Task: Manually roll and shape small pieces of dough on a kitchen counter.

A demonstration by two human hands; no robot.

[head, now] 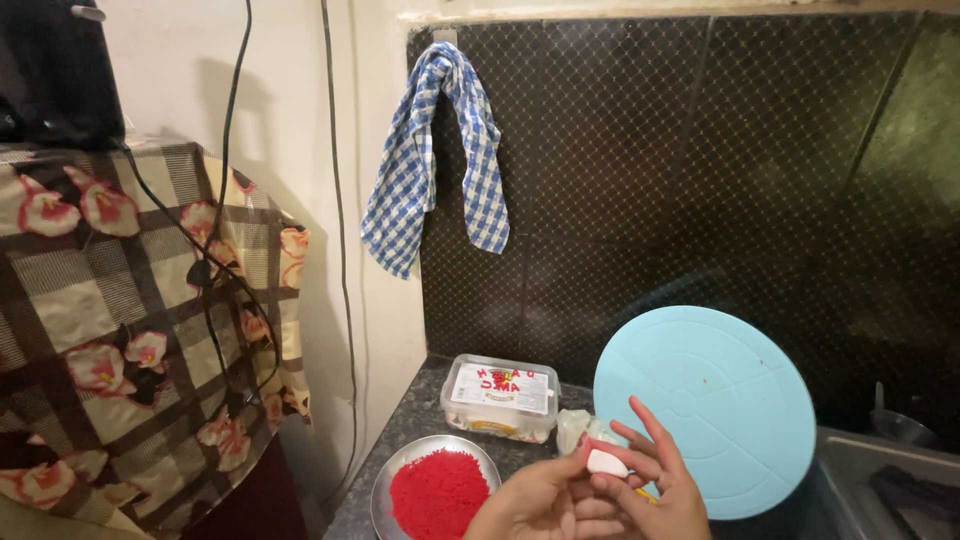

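Between both hands' closed fingers point(628, 447) sits a white lump point(606, 463), pinched.

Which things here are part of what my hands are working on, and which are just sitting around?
In use:
white lump, pinched between left hand and right hand
plate of red crumbs
blue round board

Lying about:
checked cloth
lidded plastic tub
flowered cover

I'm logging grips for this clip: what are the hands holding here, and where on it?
A small white lump, pinched at its edges between the fingertips of the left hand and right hand. What it is made of cannot be told.
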